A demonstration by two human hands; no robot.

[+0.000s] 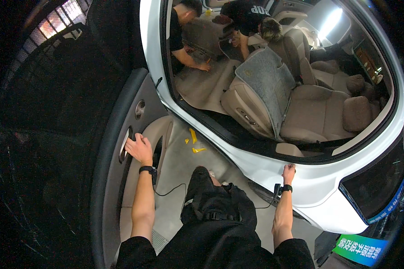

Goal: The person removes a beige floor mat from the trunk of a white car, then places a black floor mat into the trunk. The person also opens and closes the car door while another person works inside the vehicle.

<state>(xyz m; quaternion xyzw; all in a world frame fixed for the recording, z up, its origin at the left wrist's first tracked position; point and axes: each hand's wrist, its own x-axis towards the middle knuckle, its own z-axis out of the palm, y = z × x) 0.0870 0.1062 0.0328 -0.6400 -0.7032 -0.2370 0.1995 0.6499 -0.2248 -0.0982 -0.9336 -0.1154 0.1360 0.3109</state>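
Observation:
I stand beside a white car (300,179) with its rear door (141,112) swung open to my left. My left hand (138,148) grips the inner door panel at the pull handle recess. My right hand (288,172) rests on the white body sill just below the door opening, fingers curled over its edge. Both wrists wear black bands with thin cables. Inside, beige rear seats (318,114) show, and a grey mat (267,80) lies over a folded seat back.
Two other people in black shirts (177,31) (249,18) lean over the beige floor carpet (206,85) from the far side. Yellow scraps (194,141) lie on the grey concrete floor. A green sign (361,249) sits at lower right.

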